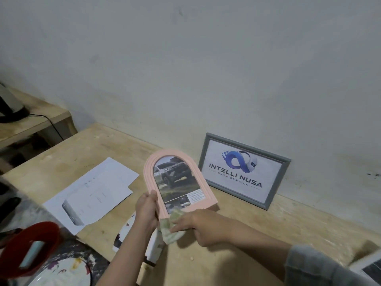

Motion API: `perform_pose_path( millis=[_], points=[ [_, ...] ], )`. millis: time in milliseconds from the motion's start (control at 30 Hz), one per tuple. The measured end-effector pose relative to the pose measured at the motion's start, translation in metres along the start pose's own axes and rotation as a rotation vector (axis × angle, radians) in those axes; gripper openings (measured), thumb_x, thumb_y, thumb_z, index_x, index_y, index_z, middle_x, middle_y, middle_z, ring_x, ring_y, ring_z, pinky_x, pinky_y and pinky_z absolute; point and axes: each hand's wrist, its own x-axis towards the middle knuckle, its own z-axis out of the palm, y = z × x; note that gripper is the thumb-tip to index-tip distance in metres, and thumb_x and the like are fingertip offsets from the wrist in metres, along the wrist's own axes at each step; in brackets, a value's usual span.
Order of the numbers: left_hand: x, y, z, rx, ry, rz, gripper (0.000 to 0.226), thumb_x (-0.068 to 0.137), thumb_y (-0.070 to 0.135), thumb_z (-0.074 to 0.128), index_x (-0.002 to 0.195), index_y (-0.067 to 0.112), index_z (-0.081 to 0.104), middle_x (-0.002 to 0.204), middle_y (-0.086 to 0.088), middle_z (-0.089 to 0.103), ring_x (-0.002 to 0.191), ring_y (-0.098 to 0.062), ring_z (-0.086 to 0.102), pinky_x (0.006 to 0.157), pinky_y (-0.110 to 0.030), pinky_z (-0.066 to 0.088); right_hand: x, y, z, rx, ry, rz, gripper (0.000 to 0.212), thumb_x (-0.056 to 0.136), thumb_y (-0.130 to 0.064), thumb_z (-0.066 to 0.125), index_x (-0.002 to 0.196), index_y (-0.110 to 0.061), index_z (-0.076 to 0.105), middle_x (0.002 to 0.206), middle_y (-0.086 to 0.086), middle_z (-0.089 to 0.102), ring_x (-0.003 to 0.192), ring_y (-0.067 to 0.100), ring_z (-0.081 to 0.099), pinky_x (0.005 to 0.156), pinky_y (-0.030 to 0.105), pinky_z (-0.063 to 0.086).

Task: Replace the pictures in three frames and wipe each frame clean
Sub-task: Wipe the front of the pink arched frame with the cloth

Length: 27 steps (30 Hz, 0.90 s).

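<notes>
A pink arched frame (150, 168) holding a picture of a white car is tilted up above the wooden table. My left hand (146, 209) grips its lower left edge. My right hand (198, 222) presses a pale green cloth (172, 228) against the frame's bottom edge. A grey rectangular frame (285, 168) with a blue logo picture leans upright against the wall to the right. Loose printed sheets (92, 193) lie flat on the left of the table, and another black-and-white printed sheet (121, 238) lies under my left forearm.
The wooden table (257, 234) runs along a white wall. A red container (31, 244) sits at the lower left on a paint-stained surface. A lower bench (37, 120) with a black cable stands far left. Something white and dark shows at the bottom right corner.
</notes>
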Motion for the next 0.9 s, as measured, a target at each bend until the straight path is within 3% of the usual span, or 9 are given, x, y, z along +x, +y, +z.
perform_pose_path(
  millis=[67,167,367,567,700,800,900],
  points=[
    [0.02,0.023,-0.021,0.004,0.077,0.058,0.017,0.099,0.019,0.046,0.092,0.004,0.051,0.081,-0.016,0.054,0.071,-0.024,0.053,0.059,-0.034,0.047,0.028,-0.001,-0.007,0.069,0.019,0.069,0.055,0.077,0.004,0.051,0.125,-0.021,0.06,0.119,0.005,0.064,0.105,0.023,0.058,0.087,0.034,0.049],
    [0.047,0.056,-0.054,0.014,0.191,0.149,0.018,0.099,0.02,0.044,0.093,0.007,0.053,0.077,-0.013,0.053,0.065,-0.023,0.05,0.06,-0.033,0.042,0.072,0.005,-0.02,0.113,0.063,0.123,0.045,0.083,0.0,0.054,0.123,-0.017,0.061,0.118,0.004,0.065,0.103,0.018,0.058,0.085,0.027,0.046],
    [0.103,0.108,-0.126,0.016,0.344,0.23,0.014,0.097,0.019,0.045,0.088,0.014,0.054,0.081,-0.004,0.056,0.077,-0.022,0.052,0.076,-0.035,0.042,0.197,0.047,-0.019,0.046,0.087,0.256,0.05,0.081,0.002,0.048,0.123,-0.021,0.059,0.112,0.007,0.063,0.101,0.025,0.058,0.082,0.038,0.048],
    [0.14,0.132,-0.162,0.081,0.387,0.248,0.022,0.097,0.02,0.046,0.076,0.02,0.05,0.069,-0.005,0.052,0.065,-0.022,0.05,0.06,-0.029,0.04,0.297,0.077,-0.018,-0.062,0.215,0.356,0.062,0.08,0.004,0.045,0.139,-0.017,0.043,0.13,0.009,0.052,0.119,0.027,0.049,0.094,0.033,0.04],
    [0.156,0.139,-0.171,0.053,0.384,0.254,0.018,0.1,0.013,0.043,0.083,0.009,0.048,0.062,-0.006,0.044,0.036,-0.005,0.045,0.037,-0.013,0.035,0.341,0.115,-0.012,-0.102,0.312,0.431,0.061,0.081,0.004,0.044,0.137,-0.018,0.044,0.133,0.009,0.051,0.121,0.028,0.049,0.095,0.034,0.043],
    [0.165,0.139,-0.172,0.024,0.344,0.231,0.018,0.1,0.015,0.043,0.083,0.011,0.047,0.061,-0.009,0.041,0.045,-0.018,0.045,0.045,-0.023,0.039,0.354,0.148,0.002,-0.238,0.248,0.523,0.056,0.088,0.0,0.041,0.142,-0.016,0.035,0.147,0.01,0.035,0.134,0.029,0.033,0.103,0.039,0.037],
    [0.172,0.134,-0.17,0.036,0.317,0.219,0.023,0.1,0.016,0.043,0.078,0.014,0.047,0.06,-0.01,0.04,0.052,-0.02,0.041,0.052,-0.029,0.038,0.358,0.167,0.021,-0.332,0.082,0.619,0.057,0.093,-0.004,0.033,0.147,-0.016,0.022,0.156,0.011,0.014,0.143,0.032,0.014,0.111,0.047,0.028]
  ],
)
